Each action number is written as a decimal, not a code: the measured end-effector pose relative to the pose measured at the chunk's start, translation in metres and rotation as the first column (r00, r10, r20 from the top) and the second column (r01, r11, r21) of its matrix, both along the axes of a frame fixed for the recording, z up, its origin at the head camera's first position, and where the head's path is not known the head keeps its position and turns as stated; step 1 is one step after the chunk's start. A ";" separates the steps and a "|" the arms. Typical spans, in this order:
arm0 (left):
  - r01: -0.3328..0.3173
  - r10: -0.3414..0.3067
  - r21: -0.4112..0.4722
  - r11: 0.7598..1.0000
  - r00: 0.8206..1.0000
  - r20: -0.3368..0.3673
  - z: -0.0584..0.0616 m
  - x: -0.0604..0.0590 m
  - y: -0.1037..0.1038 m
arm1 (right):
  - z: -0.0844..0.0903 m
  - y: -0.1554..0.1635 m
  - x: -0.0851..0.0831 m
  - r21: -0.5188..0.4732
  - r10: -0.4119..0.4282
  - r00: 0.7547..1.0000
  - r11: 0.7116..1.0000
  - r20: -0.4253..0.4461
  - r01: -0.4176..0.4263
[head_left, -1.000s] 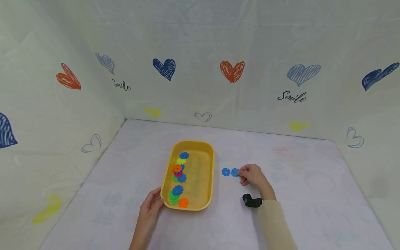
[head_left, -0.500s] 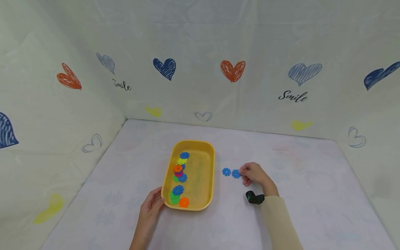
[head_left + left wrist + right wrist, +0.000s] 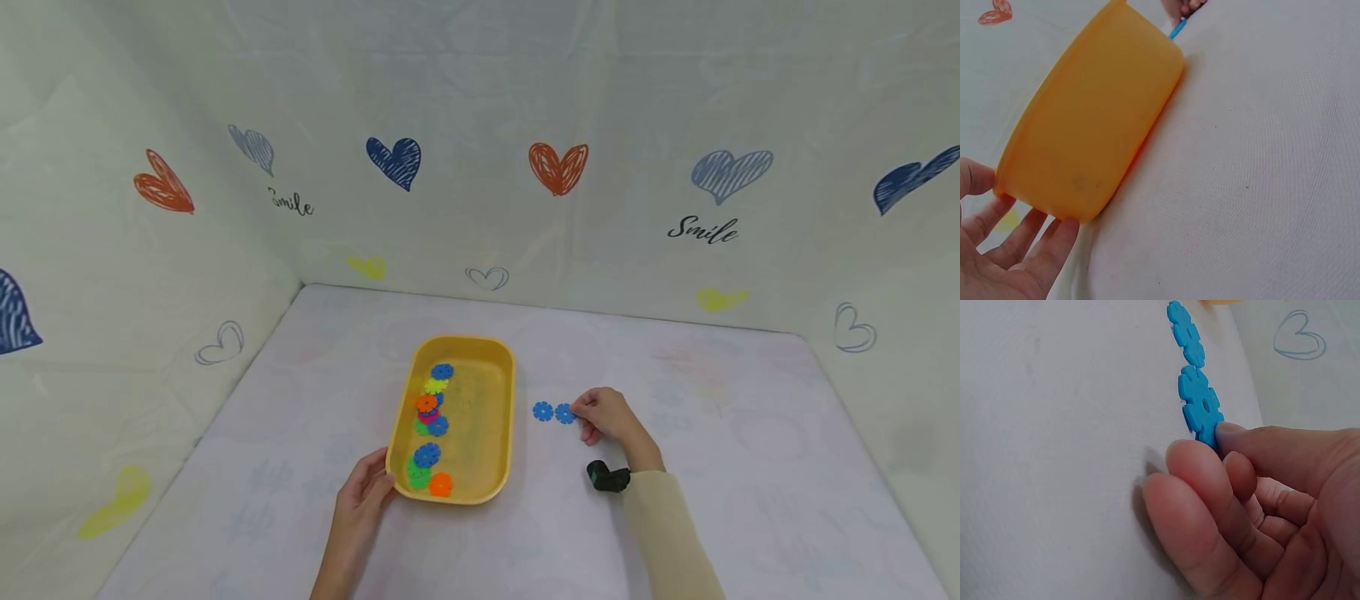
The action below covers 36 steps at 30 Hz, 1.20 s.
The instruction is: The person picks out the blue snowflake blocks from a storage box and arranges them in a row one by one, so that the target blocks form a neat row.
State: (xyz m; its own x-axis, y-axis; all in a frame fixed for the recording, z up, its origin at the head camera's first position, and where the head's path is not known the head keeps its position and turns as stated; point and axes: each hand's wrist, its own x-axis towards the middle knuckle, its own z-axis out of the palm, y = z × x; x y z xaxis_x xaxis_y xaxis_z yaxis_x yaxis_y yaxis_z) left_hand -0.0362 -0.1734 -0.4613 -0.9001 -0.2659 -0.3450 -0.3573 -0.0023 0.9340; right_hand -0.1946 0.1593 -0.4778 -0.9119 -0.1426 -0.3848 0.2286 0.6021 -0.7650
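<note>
My left hand [image 3: 362,492] grips the near left corner of a yellow plastic tray [image 3: 480,417]. In the left wrist view, its thumb is at the rim and the fingers lie against the outer wall. Along the tray's left side lie several notched snowflake discs, among them an orange disc [image 3: 441,485], a green disc [image 3: 419,476] and a yellow disc [image 3: 436,387]. To the right of the tray, my right hand [image 3: 609,417] pinches the edge of a blue snowflake disc [image 3: 1202,403] between thumb and finger. A second blue snowflake disc [image 3: 1186,334] lies edge to edge with it, towards the tray.
A black wrist camera [image 3: 607,477] sticks out beside the right sleeve [image 3: 670,525]. The pale table [image 3: 720,433] meets a white curtain [image 3: 480,83] printed with hearts along its back edge.
My right hand has barely shifted and keeps its pinch on the blue snowflake disc. The left hand and the tray stay where they were.
</note>
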 end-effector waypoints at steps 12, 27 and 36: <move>0.004 -0.004 0.007 1.000 1.000 0.003 0.000 -0.001 -0.001 | 0.004 -0.008 0.005 0.050 -0.051 0.999 0.997 -0.017 0.052; 0.006 -0.006 0.011 1.000 1.000 -0.005 -0.002 0.000 -0.003 | 0.005 -0.013 0.008 0.103 -0.072 0.997 0.992 -0.030 0.075; 0.012 -0.012 0.013 1.000 1.000 -0.013 -0.002 0.000 -0.001 | 0.006 -0.012 0.008 0.127 -0.074 0.997 0.989 -0.034 0.078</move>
State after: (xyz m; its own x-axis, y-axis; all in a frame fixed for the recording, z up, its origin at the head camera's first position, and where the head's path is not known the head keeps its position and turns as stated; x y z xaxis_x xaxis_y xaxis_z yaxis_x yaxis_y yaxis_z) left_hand -0.0366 -0.1744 -0.4630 -0.9076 -0.2507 -0.3368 -0.3453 -0.0108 0.9384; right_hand -0.1867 0.1469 -0.4718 -0.9292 -0.0234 -0.3689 0.2566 0.6774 -0.6894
